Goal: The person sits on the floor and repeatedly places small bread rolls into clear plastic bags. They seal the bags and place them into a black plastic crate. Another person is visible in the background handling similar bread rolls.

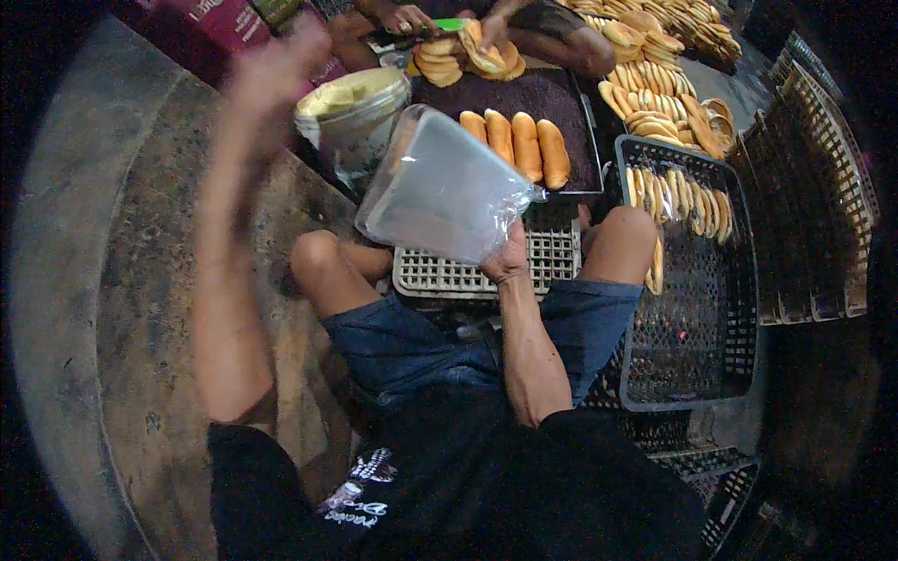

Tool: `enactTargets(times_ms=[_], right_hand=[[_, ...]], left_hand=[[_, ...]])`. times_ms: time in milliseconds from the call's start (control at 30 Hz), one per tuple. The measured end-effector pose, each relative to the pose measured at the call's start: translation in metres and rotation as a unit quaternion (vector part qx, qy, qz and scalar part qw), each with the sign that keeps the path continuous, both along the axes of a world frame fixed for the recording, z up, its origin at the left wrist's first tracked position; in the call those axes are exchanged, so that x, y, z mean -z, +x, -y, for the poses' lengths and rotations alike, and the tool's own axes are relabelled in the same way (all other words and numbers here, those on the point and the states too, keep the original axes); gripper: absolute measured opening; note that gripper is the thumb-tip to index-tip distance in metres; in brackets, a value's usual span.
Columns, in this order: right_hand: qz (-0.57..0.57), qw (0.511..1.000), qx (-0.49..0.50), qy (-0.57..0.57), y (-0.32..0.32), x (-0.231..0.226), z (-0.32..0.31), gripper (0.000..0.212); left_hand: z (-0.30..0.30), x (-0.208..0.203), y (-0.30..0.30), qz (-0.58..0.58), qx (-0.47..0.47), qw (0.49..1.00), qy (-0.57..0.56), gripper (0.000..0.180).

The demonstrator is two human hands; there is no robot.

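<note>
Four golden rolls (527,150) in a row on the dark tray (567,101), toward its near edge and nearer the right corner than the left; the leftmost ones partly covered from view by film. Clear plastic bag (435,182) held up above the tray's near left corner, between the tub (360,140) and the person's knees. One bag or a sheaf of them: cannot tell. No roll seen inside.

Right hand (508,254) gripping the bag by its near right corner, most fingers hidden behind the film. Left hand (290,70) raised beyond the tub's left side, badly blurred; open or closed, cannot tell.

Black crate (687,323) to the right: rolls in clear film (678,201) lie toward its far edge. Beyond the tray's far edge, a co-worker's hands (491,35) handle split bread near a green-handled tool.

Judgement: bagging stage, bag being readied, the four rolls not yet packed. Next move probably calls for the left hand to come down to the bag's mouth and spread it, the right keeping its corner grip, before any roll goes in
</note>
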State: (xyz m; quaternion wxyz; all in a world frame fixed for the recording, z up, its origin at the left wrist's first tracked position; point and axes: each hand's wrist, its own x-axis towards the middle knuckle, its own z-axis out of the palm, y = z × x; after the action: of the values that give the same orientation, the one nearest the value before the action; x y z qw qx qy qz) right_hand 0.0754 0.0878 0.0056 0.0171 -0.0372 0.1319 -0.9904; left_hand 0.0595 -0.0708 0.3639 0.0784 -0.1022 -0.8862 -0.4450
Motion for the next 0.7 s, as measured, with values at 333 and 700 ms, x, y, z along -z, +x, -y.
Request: enactTargets(times_ms=[333,700], right_hand=[[-0.064,0.993,0.049,0.091,0.002,-0.100,-0.014,0.080],[0.003,0.993,0.030,0.117,0.009,-0.106,0.023,0.082]], left_hand=[[0.040,0.049,-0.021,-0.188,0.026,0.973,-0.128,0.050],[0.037,0.013,0.004,-0.110,0.008,0.992,-0.059,0.037]])
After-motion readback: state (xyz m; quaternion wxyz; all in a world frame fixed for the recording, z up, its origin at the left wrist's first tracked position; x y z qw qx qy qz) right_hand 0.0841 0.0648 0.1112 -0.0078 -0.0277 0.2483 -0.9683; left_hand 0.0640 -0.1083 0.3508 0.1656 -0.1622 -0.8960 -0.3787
